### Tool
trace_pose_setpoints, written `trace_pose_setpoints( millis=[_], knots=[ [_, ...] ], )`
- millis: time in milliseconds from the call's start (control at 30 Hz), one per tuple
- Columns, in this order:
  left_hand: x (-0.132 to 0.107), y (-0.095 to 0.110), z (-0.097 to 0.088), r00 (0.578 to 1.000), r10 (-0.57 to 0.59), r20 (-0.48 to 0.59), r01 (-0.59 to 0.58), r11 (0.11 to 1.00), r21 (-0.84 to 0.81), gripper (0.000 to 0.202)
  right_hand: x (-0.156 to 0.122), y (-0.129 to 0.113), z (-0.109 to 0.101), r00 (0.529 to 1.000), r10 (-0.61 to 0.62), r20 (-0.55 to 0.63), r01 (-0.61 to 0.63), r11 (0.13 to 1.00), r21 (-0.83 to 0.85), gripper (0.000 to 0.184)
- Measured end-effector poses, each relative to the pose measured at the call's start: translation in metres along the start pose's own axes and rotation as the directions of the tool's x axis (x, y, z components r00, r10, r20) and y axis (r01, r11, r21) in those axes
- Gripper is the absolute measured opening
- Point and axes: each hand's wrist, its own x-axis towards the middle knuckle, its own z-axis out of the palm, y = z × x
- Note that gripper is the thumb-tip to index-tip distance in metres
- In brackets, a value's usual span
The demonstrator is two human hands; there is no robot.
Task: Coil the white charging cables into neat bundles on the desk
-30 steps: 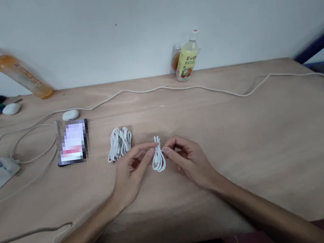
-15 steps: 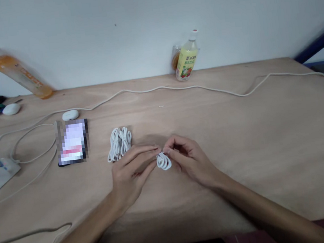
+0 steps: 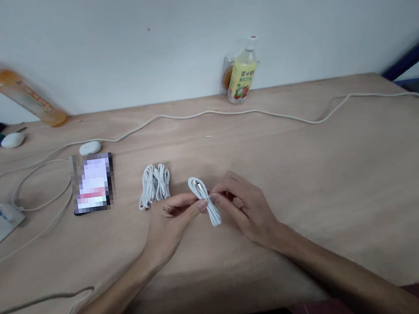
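Left hand (image 3: 164,226): the thumb and the fingers are nearly closed, and they hold the white coiled cable (image 3: 213,214) from its left side, around its middle.
Right hand (image 3: 254,212): the tips of the thumb and the forefinger make a narrow pinch on the right side of the coil's waist; whether they grip the cable itself or a thin tie, I cannot tell.
White coiled cable: it is between the two hands, over the near middle part of the wooden table (image 3: 331,188). It is tilted, one loop toward far left, the other end toward near right; a metal plug shows in the far loop.
White cable bundles (image 3: 154,184): they lie side by side, just beyond the left hand.
Phone (image 3: 94,184): it lies left of these bundles, with lit screen.
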Motion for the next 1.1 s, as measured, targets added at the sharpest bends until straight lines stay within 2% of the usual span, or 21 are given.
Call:
trace_pose_setpoints(
  millis=[200, 300, 400, 533, 733, 867, 1100],
  knots=[
    [0.0, -0.0085, 0.0006, 0.988, -0.105, 0.109, 0.121, 0.981, -0.154, 0.027, -0.004, 0.0018, 0.0047, 0.99, -0.128, -0.056, 0.12, 0.985, -0.121, 0.018],
    [0.0008, -0.0095, 0.0016, 0.986, -0.12, 0.12, 0.142, 0.969, -0.2, 0.031, -0.0053, 0.0025, 0.0069, 0.988, -0.136, -0.077, 0.122, 0.978, -0.168, 0.017],
    [0.0021, -0.0069, 0.002, 0.991, -0.109, 0.076, 0.123, 0.968, -0.219, 0.034, -0.0056, 0.0015, 0.0076, 0.989, -0.111, -0.096, 0.09, 0.975, -0.203, 0.016],
    [0.002, -0.0033, 0.0019, 0.997, -0.073, 0.002, 0.073, 0.983, -0.166, 0.034, -0.0051, -0.0002, 0.0075, 0.989, -0.115, -0.093, 0.095, 0.975, -0.201, 0.015],
    [0.0005, -0.0039, 0.0022, 0.998, -0.034, -0.046, 0.028, 0.992, -0.126, 0.031, -0.0049, -0.0005, 0.0087, 0.991, -0.025, -0.134, 0.01, 0.994, -0.111, 0.012],
    [0.0009, -0.0033, 0.0033, 0.995, -0.04, -0.091, 0.029, 0.993, -0.118, 0.033, -0.0043, -0.0012, 0.0093, 0.993, 0.006, -0.118, -0.013, 0.998, -0.063, 0.012],
    [0.0022, -0.0019, 0.0027, 0.989, -0.052, -0.139, 0.024, 0.98, -0.196, 0.037, -0.0043, -0.0013, 0.0091, 0.993, 0.03, -0.111, -0.033, 0.999, -0.019, 0.013]
  ],
)
